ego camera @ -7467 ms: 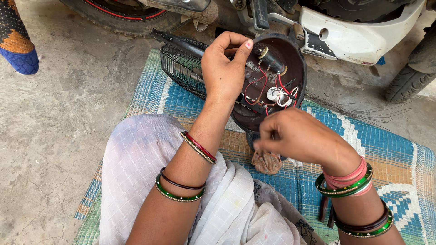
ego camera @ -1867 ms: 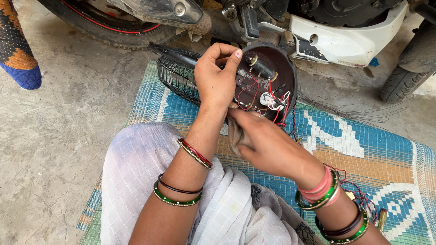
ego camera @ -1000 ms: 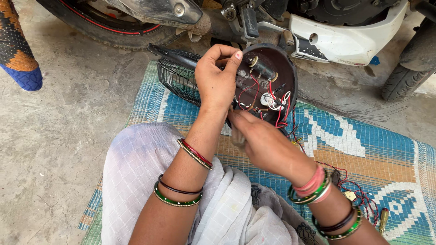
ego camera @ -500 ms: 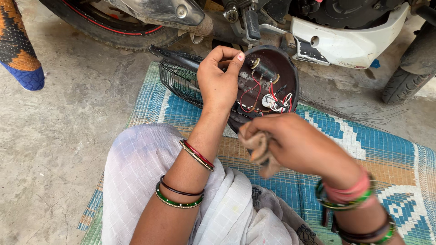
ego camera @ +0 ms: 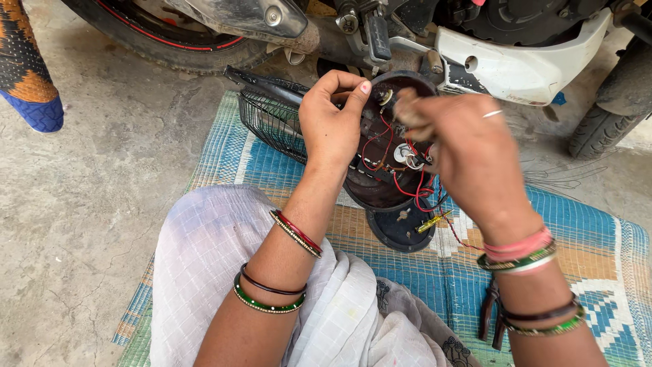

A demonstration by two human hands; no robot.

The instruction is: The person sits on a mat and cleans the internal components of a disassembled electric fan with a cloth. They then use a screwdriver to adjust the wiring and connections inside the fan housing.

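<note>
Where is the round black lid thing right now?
In the head view, the round black cover lies on the woven mat, centre frame, just below the dark housing with red wires.

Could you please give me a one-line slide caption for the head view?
Seated on a woven mat, left hand steadies an open fan housing while right hand works at its red wiring.

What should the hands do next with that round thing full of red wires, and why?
Probably the right hand should wipe gently around the red wires with its rag. The left hand holds the round fan housing by its rim, tilted open, and the rag is right over the wiring inside.
</note>
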